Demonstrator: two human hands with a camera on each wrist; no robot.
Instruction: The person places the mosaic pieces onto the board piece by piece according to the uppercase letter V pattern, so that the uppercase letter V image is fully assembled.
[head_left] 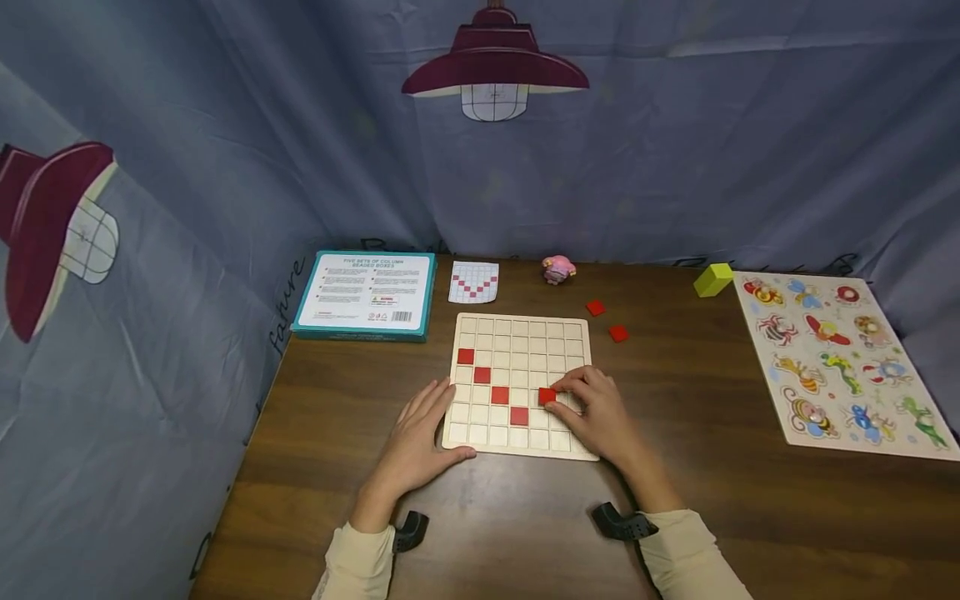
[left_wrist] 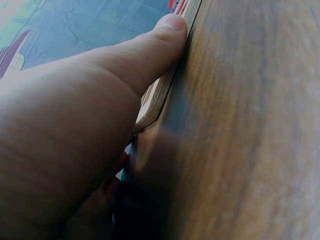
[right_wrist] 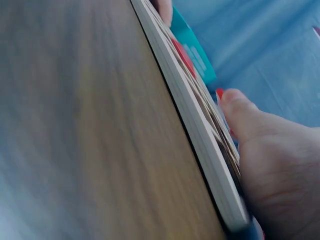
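A pale wooden grid board (head_left: pixel 480 433) lies flat on the brown table. Four red square tiles, better told as several, run down it in a diagonal from the red tile (head_left: pixel 466 357) at the left to the lowest one (head_left: pixel 519 416). My right hand (head_left: pixel 600 412) pinches another red tile (head_left: pixel 547 397) between thumb and fingers over the board's right half; its thumb (right_wrist: pixel 240 107) shows beside the tile in the right wrist view. My left hand (head_left: pixel 420 433) rests at the board's lower left corner, fingers straight along the left side and thumb (left_wrist: pixel 170 30) on the front edge.
Two loose red tiles, one nearer (head_left: pixel 618 333) and one farther (head_left: pixel 596 308), lie beyond the board's right corner. Behind it are a pattern card (head_left: pixel 473 282), a teal-edged box (head_left: pixel 363 296) and a pink figurine (head_left: pixel 558 269). A yellow-green block (head_left: pixel 713 280) and an insect puzzle board (head_left: pixel 832 333) lie rightward.
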